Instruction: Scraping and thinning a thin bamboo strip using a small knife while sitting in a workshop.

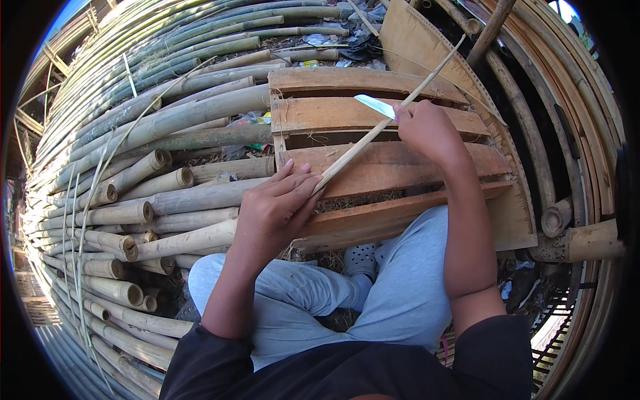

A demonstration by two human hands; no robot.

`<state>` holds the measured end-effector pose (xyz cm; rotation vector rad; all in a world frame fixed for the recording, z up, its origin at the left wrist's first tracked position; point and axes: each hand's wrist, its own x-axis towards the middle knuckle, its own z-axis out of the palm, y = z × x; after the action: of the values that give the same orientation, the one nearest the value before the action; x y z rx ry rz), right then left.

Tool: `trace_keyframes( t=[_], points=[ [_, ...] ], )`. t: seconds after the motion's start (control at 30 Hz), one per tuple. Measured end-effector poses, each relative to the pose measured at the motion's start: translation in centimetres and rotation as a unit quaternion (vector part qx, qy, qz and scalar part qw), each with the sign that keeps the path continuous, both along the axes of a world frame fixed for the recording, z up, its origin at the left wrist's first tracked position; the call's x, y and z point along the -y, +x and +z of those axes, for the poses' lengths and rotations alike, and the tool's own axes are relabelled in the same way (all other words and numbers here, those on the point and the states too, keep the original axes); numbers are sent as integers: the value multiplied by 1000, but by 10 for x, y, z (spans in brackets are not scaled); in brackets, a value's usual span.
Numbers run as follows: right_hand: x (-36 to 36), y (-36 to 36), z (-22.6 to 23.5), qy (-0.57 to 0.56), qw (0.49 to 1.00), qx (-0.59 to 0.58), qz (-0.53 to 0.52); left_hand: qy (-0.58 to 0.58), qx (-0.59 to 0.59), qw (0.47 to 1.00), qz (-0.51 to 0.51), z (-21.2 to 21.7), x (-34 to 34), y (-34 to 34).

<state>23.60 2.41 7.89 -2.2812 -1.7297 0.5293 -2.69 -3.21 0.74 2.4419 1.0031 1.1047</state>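
A long pale bamboo strip [357, 149] slants up and to the right across a slatted wooden bench [380, 115]. Its near end lies under the fingers of my left hand [277, 200], which is closed on it with some fingertips stretched out. My right hand [430, 130] is closed round a knife [375, 105]; its handle is mostly hidden by the fingers. The bright blade points left and rests against or just over the strip; I cannot tell whether it touches.
Many bamboo poles [200, 120] lie stacked to the left, cut ends toward me. Thin strips [83, 233] lie over them. On the right are a plywood sheet [507, 167] and more poles [520, 120]. Litter [360, 50] is scattered behind the bench. My legs [400, 280] are folded in front.
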Motion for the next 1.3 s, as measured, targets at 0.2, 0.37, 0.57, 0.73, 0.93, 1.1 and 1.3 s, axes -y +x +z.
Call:
trace_keyframes(
  t=[0.2, 0.37, 0.57, 0.73, 0.93, 1.1, 1.3],
  points=[
    [11, -27, 1, -70, 994, -53, 66, -14, -1, 1000, 17, -5, -5, -6],
    [12, -26, -21, 35, 999, 28, 26, -16, 1, 1000, 24, -6, -5, -3],
    [11, -25, -9, -6, 1000, -2, 9, -20, 1, 1000, 21, -5, -6, -3],
    [6, -17, -4, -8, 999, 38, 24, -24, 9, 999, 24, -5, -6, -2],
    [21, -37, -18, 49, 995, -9, 81, -38, 17, 999, 21, -6, -8, -4],
    [28, -54, -19, 34, 998, 47, 35, -45, 25, 998, 27, -6, -6, -4],
    [20, -36, -10, 23, 999, 25, 17, -53, 32, 998, 28, -5, -5, -2]
  ],
)
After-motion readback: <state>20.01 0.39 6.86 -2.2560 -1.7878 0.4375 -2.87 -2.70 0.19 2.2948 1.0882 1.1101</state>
